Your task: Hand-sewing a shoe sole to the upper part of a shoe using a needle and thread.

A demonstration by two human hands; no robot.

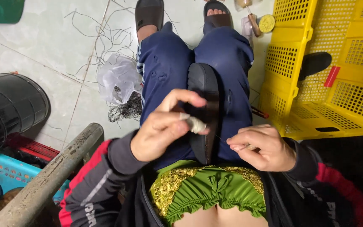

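Note:
I sit with a black shoe sole (203, 90) clamped on edge between my knees in blue trousers. My left hand (164, 126) is closed on a small whitish spool-like piece (195, 123) just left of the sole. My right hand (259, 147) pinches a small thin pale thing at the sole's right side; it is too small to tell what it is. A thin thread seems to run between the hands. Both sleeves are black with red.
A yellow perforated crate (337, 84) holding a black sole (314, 63) stands right. Black thread scraps (106, 38) and a white plastic bag (120, 80) lie on the tiled floor. A black cylinder (9, 105), grey pipe (51, 172) and teal stool (9, 172) are at left.

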